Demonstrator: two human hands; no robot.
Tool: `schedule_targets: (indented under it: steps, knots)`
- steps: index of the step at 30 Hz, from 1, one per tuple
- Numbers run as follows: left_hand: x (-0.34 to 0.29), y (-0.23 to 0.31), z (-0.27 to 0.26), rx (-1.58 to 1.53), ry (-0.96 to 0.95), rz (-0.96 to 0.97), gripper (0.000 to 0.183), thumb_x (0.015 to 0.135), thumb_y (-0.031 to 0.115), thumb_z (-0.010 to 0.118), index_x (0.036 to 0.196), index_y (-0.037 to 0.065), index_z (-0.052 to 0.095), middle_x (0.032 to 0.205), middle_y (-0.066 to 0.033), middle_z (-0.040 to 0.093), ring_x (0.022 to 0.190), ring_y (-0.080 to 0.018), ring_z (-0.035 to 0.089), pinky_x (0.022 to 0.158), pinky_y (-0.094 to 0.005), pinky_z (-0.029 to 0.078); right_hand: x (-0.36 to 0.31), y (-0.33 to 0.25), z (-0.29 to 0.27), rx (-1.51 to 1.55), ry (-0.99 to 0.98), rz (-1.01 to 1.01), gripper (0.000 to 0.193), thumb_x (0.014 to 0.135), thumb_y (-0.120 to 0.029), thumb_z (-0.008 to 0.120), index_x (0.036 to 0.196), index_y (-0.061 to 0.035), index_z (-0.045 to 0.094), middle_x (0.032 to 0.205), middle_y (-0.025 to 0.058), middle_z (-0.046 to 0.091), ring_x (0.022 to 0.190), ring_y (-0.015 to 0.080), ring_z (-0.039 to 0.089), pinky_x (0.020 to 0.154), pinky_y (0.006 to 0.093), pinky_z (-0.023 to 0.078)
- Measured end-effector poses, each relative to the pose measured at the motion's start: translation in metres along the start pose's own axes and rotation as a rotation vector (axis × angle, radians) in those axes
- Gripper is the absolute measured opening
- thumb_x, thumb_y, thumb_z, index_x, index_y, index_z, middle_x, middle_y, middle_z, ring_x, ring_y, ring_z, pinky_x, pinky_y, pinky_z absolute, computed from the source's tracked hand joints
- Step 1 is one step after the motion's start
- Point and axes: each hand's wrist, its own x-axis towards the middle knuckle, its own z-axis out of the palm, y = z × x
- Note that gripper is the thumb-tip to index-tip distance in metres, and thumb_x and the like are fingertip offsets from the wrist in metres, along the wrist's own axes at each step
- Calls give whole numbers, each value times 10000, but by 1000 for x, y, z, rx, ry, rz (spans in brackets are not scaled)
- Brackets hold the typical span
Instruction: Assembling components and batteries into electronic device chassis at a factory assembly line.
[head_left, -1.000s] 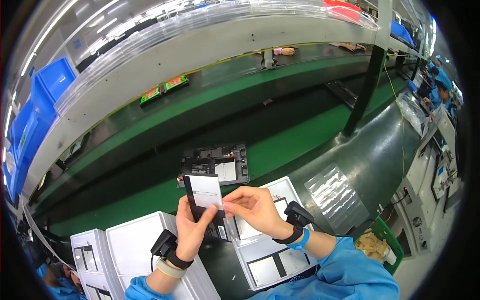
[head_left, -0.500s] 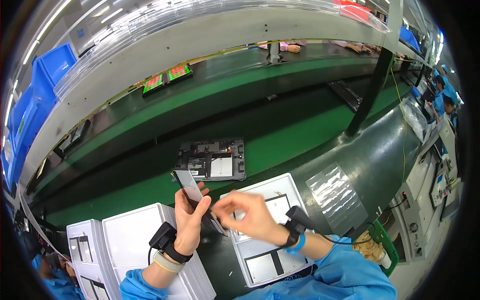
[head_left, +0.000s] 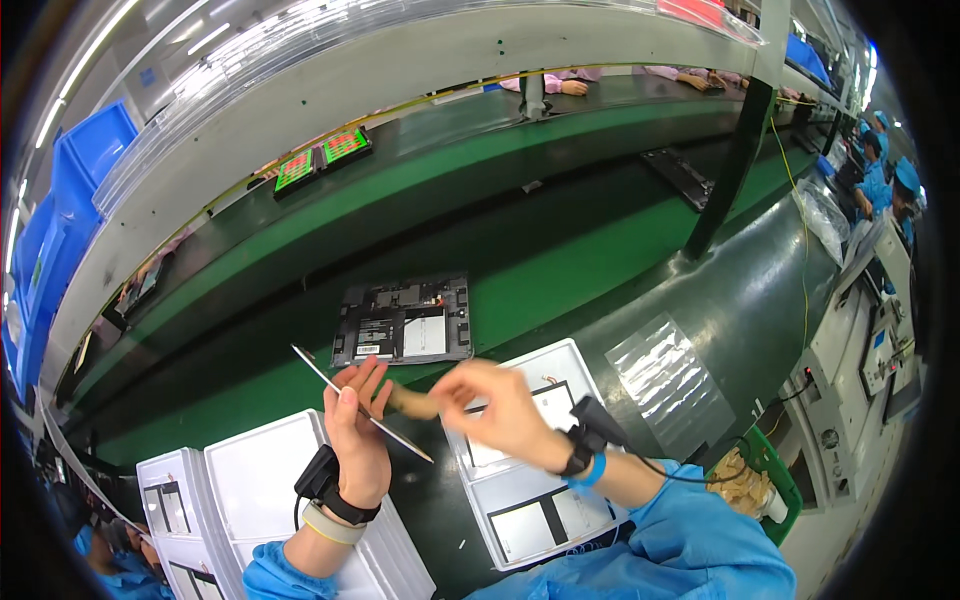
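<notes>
Ok so the left hand (head_left: 358, 440) has the thin flat panel (head_left: 398, 437) pinched thumb-vs-fingers, near edge-on to the cam, prob so one face is free for the other hand. Right hand's (head_left: 498, 405) fingertips look pinched on a tan strip (head_left: 412, 402), tho it's blurry; can't tell if strip n panel touch. Panel's in the air btwn the open device (head_left: 390, 298) and the near bench edge, white tray (head_left: 480, 482) w/ flat packs (head_left: 522, 532) just to the right, prob there for easy reach. Tan scraps (head_left: 742, 485) sit in the green bin (head_left: 795, 495), far right.
</notes>
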Motion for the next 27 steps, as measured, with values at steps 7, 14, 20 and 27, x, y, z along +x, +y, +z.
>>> schedule_targets:
  steps: [7, 14, 20, 27]
  knots:
    - [4, -5, 2, 93, 8, 90, 527, 1032, 382, 516, 1351, -28, 429, 1390, -243, 545, 1338, -338, 517, 1142, -465, 389, -38, -43, 24, -5, -66, -75, 163, 850, -13, 747, 1007, 7, 711, 915, 87, 691, 771, 167, 715, 668, 278, 579]
    - [9, -9, -18, 117, 25, 111, 584, 1026, 448, 516, 1400, 8, 433, 1408, -182, 535, 1314, -298, 513, 1133, -443, 381, -38, -28, 32, -85, 35, -312, 156, 832, 11, 683, 958, -23, 598, 836, 108, 590, 672, 290, 649, 583, 362, 520]
    - [11, 0, 5, -257, -256, -162, 848, 946, 723, 392, 1419, 23, 463, 1319, -153, 592, 1137, -288, 619, 1039, -430, 463, -36, -21, -29, -105, 85, -51, 186, 787, -23, 741, 946, 1, 648, 843, 102, 671, 756, 210, 722, 679, 298, 578]
    - [25, -3, -26, -636, -559, -486, 995, 895, 679, 491, 1474, -123, 376, 1420, -313, 531, 1317, -492, 505, 1198, -562, 334, -167, -62, -213, -434, 873, 80, 214, 836, -3, 761, 1046, -10, 720, 962, 87, 741, 854, 139, 720, 759, 277, 584]
